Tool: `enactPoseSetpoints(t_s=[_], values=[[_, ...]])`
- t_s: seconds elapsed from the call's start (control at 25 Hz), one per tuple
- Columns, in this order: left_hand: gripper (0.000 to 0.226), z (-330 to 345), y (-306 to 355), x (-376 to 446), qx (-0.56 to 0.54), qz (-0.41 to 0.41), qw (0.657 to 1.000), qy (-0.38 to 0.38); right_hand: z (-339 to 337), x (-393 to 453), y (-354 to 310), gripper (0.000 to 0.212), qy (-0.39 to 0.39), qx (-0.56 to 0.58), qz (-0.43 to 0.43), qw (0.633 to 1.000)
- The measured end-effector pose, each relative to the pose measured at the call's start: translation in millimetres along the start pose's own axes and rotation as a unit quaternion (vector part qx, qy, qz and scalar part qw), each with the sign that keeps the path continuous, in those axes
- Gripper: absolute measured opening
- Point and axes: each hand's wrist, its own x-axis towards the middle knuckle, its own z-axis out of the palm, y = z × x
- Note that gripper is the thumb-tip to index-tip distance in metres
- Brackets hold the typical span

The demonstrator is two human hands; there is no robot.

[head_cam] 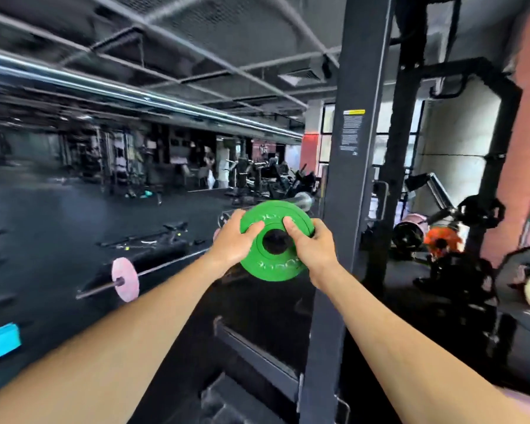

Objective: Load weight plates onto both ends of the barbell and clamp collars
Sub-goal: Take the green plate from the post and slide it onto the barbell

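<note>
A green weight plate (273, 270) is held upright in front of me, its dark centre hole facing me. My left hand (234, 240) grips its left rim and my right hand (314, 249) grips its right side, thumb near the hole. Just behind the plate's top edge shows the chrome end of a barbell sleeve (302, 199). The barbell (166, 260) runs down to the left and carries a pink plate (125, 279) near its far end. Whether the green plate is on the sleeve I cannot tell.
A dark rack upright (346, 209) stands just right of the plate. A chrome bar (135, 96) crosses overhead at the left. Orange and black plates (441, 237) sit on a rack to the right. A bench (251, 347) lies below. A distant person stands among machines.
</note>
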Motion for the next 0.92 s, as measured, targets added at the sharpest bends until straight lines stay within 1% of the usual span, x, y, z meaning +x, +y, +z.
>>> enactPoseSetpoints(t_s=[0.16,0.24,0.32,0.44,0.56,0.68,0.76,0.84,0.92], values=[[0.019,-44.2,-42.4,27.9,-0.029,-0.015,0.996,0.089,78.0,36.9,29.7,0.033,-0.055,0.027,-0.002,0.998],[0.023,-51.2,-57.7,46.2,-0.028,-0.012,0.993,0.118,104.1,52.1,43.1,0.032,-0.055,0.033,0.005,0.998],[0.027,-53.6,-70.0,64.4,-0.045,-0.019,0.991,0.123,117.8,65.2,51.5,0.034,-0.034,0.012,-0.024,0.999],[0.033,-63.1,-81.7,86.6,-0.094,-0.04,0.991,0.086,127.5,77.2,49.0,0.038,-0.028,-0.034,-0.107,0.993],[0.035,-80.3,-93.7,108.9,-0.12,-0.049,0.991,0.01,137.3,84.3,48.8,0.038,-0.031,-0.041,-0.156,0.986],[0.036,-90.7,-105.6,127.2,-0.135,-0.034,0.988,-0.069,139.2,85.5,56.2,0.036,0.007,-0.052,-0.226,0.973],[0.034,-97.6,-111.7,138.3,-0.125,-0.003,0.986,-0.107,139.7,83.0,62.3,0.036,0.036,-0.093,-0.269,0.958],[0.03,-101.0,-113.4,150.3,-0.106,0.028,0.985,-0.136,141.0,81.4,66.9,0.036,0.064,-0.131,-0.279,0.949],[0.028,-95.0,-113.6,163.9,-0.077,0.058,0.984,-0.147,135.8,83.2,69.1,0.032,0.08,-0.162,-0.247,0.952]])
